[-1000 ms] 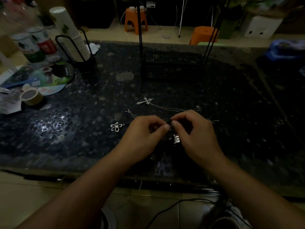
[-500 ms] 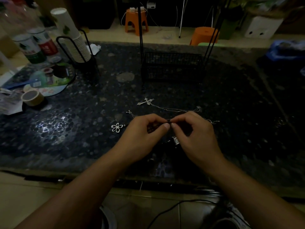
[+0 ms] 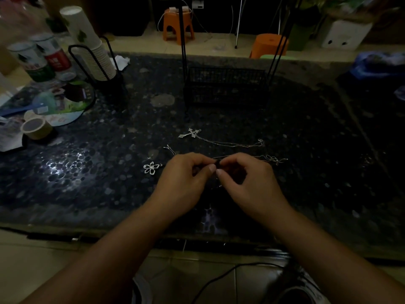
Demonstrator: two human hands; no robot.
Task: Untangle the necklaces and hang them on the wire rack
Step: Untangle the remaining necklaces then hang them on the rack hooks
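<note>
Thin silver necklaces lie tangled on the dark pebble-pattern table [image 3: 92, 189]. A cross pendant [image 3: 190, 133] with its chain [image 3: 232, 144] lies nearest the black wire rack [image 3: 225, 88]. A flower pendant [image 3: 151, 168] sits left of my hands. My left hand [image 3: 186, 183] and my right hand [image 3: 247, 183] meet thumb to thumb just above the table, each pinching a fine chain [image 3: 269, 159] that runs off to the right. The spot they pinch is hidden between the fingertips.
A cup holder with stacked paper cups [image 3: 94, 51], cans [image 3: 32, 60], a round printed mat [image 3: 63, 104] and a tape roll [image 3: 36, 128] crowd the table's left. Blue cloth [image 3: 377, 64] lies far right. Orange stools [image 3: 178, 25] stand beyond the table.
My fingertips have shifted slightly together on the chain. The small square pendant seen below my hands a second ago is now hidden. Nothing else has moved.
</note>
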